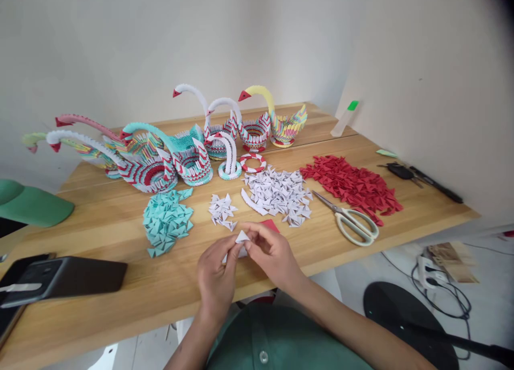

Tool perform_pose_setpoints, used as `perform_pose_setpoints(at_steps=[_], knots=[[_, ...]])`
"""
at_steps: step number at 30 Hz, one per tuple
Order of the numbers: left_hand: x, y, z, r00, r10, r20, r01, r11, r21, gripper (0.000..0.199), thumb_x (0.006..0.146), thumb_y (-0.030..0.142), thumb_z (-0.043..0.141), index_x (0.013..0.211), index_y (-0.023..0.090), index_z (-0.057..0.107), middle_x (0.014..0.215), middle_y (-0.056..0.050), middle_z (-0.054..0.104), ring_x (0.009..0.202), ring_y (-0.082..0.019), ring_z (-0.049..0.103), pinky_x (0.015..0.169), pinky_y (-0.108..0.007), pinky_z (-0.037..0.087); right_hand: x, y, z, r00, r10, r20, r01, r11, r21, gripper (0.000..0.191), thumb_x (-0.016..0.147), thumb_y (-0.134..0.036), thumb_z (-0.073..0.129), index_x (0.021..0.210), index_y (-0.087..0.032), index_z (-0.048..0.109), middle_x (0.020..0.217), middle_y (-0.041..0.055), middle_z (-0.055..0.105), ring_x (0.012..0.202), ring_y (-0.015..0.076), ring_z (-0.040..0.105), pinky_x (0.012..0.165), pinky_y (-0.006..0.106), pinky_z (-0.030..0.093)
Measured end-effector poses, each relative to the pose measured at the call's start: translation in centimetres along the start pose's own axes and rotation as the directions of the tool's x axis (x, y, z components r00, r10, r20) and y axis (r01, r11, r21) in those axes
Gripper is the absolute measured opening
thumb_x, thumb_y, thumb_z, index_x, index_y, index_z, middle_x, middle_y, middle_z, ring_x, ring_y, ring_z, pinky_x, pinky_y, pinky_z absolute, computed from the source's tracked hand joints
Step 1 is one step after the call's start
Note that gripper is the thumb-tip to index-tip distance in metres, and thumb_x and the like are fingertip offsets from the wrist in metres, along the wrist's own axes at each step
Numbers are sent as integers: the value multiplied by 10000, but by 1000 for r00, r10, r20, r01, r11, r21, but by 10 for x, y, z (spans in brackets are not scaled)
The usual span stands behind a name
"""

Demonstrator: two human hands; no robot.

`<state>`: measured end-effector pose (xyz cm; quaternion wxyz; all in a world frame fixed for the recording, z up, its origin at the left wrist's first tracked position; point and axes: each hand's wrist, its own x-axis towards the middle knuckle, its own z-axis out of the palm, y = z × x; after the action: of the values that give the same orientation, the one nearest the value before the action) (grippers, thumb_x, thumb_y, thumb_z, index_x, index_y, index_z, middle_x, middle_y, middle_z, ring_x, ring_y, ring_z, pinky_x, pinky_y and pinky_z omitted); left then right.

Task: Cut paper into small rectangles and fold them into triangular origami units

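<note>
Currently, both hands, left hand [217,276] and right hand [271,252], pinch one white folded triangle [242,237], apex pointing away, near the table's [120,300] front edge.

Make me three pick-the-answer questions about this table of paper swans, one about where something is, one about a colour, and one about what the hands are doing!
1. Where are the scissors?
A. between the white pile and the red pile
B. on the green cap
C. inside a swan

2. What colour is the pile of folded pieces left of the hands?
A. yellow
B. teal
C. black

3. What are the left hand and right hand doing?
A. resting flat and apart
B. holding a white paper piece together
C. gripping the scissors

Answers: 1 A, they lie between the white pile and red pile. 2 B, it looks teal. 3 B, fingertips of both pinch the white piece.
</note>
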<state>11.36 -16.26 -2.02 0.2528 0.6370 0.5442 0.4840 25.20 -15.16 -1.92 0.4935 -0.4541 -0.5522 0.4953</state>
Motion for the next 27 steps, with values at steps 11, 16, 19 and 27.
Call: perform_pose_setpoints(at_steps=[11, 16, 19, 27], knots=[[5, 2, 1, 990, -139, 24, 141, 982, -129, 168, 831, 249, 599, 739, 167, 713, 710, -35, 714, 642, -168, 638, 604, -245, 494, -3, -12, 3, 998, -51, -37, 45, 988, -147, 216, 822, -205, 599, 1035, -207, 638, 754, -10, 619, 702, 140, 595, 686, 259, 495], [13, -1, -2, 955, -265, 135, 295, 904, -310, 156, 771, 255, 607, 664, 152, 656, 589, 1, 625, 543, -127, 556, 536, -216, 445, 1, -17, -7, 996, 1, 94, 4, 998, -55, 202, 835, -271, 634, 1029, -217, 655, 826, 8, 655, 766, 149, 609, 710, 262, 492], [14, -2, -4, 951, -234, 205, 288, 909, -300, 163, 773, 273, 618, 665, 156, 655, 620, -8, 633, 577, -131, 554, 553, -217, 439, 8, -15, -15, 989, 76, 124, -83, 995, 53, 151, 846, -340, 645, 886, -199, 681, 795, 10, 657, 733, 144, 601, 687, 259, 485], [17, 3, -6, 929, -246, 278, 354, 811, -465, 227, 799, 356, 653, 700, 152, 673, 596, -13, 647, 557, -124, 556, 552, -231, 467, 16, -8, -18, 970, 182, 163, -218, 945, 242, 218, 796, -386, 725, 821, -180, 660, 683, -26, 613, 634, 112, 566, 661, 248, 454]])
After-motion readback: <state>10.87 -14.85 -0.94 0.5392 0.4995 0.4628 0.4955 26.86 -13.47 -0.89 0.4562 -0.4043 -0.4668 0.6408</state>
